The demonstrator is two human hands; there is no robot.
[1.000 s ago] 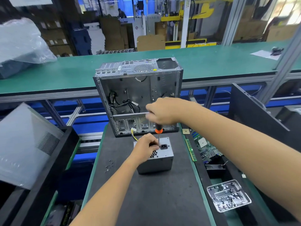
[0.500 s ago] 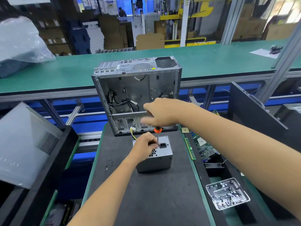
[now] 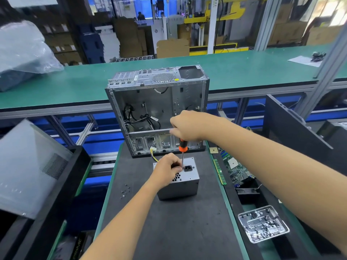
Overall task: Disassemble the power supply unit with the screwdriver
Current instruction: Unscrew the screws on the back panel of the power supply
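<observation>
A small grey power supply unit (image 3: 185,186) stands on the black mat (image 3: 174,231), its socket face turned up. My left hand (image 3: 167,170) rests on its top face, fingers curled beside the screwdriver shaft. My right hand (image 3: 187,126) grips the handle of the orange-and-black screwdriver (image 3: 182,152) from above. The tool stands upright with its tip down on the unit's top, just left of the power socket. Yellow wires (image 3: 153,153) run out behind the unit.
An open, gutted computer case (image 3: 157,109) stands upright behind the unit. Several loose screws (image 3: 125,191) lie on the mat to the left. A circuit board (image 3: 237,170) and a metal tray of screws (image 3: 262,223) sit to the right. A dark side panel (image 3: 293,124) leans further right.
My right hand has shifted slightly around the screwdriver handle. The left hand and the unit stay where they were.
</observation>
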